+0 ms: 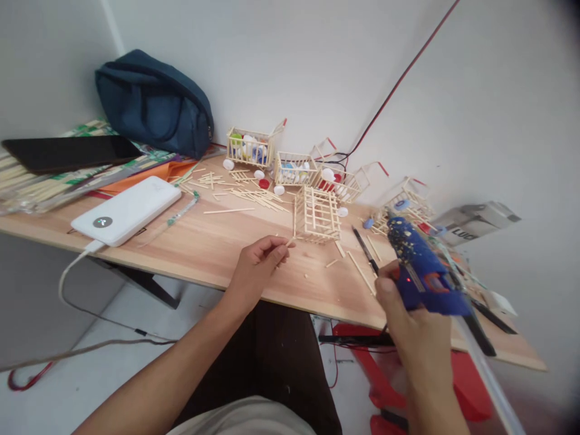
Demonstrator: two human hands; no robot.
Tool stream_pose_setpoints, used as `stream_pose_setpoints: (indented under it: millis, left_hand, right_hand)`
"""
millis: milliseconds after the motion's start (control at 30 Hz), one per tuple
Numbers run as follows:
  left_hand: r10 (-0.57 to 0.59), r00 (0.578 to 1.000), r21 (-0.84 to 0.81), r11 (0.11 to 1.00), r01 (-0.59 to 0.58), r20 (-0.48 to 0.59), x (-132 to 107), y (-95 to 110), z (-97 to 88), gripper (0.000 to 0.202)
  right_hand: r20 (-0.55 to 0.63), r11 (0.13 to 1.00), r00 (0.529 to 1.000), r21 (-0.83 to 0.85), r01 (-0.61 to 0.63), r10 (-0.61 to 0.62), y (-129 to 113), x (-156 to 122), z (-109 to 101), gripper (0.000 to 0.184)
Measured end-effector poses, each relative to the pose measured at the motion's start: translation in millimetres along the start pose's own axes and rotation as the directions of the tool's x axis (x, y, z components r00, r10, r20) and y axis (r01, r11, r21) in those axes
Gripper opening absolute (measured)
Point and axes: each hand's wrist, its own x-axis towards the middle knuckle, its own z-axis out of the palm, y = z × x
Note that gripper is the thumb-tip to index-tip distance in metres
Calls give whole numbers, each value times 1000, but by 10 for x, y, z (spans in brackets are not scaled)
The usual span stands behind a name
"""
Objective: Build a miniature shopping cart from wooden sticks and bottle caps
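My right hand (410, 320) is wrapped round a blue glue gun (419, 263), its nozzle end crusted with specks and a small red light on its side. A clear glue stick (487, 368) juts out of its back. Near the table's front edge my left hand (260, 260) pinches a short wooden stick (290, 242) between thumb and fingers. Just beyond that hand stands a small basket frame (317, 214) built of thin wooden sticks, apart from the glue gun.
Small stick carts (249, 148) with white wheels line the wall. Loose sticks (260, 198), a black-handled knife (365, 249), a white power bank (127, 210) with a cable, a dark phone (72, 152) and a blue bag (154, 103) lie on the table. A red stool (471, 386) stands below.
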Motion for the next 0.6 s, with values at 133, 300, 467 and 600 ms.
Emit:
stream_pose_setpoints:
  millis: [133,300,467,600]
  left_hand:
    - [-7,1000,-100,995,7,3,16,-25,-9,17]
    - [-6,1000,-87,996,7,19,27,-33,-13,15]
    - [-34,999,-31,999,34,4,17,2,0,16]
    - [-44,999,-32,999,44,-15,22,44,31,18]
  right_hand:
    - [3,890,1000,-456,-13,17,395,375,-352,41]
    - [292,819,956,-549,169,-2,1075,653,-765,35]
    - [404,821,915,-522,233,-3,1459,815,-962,26]
    - [443,830,896,-492,264,-22,1463,933,-991,24]
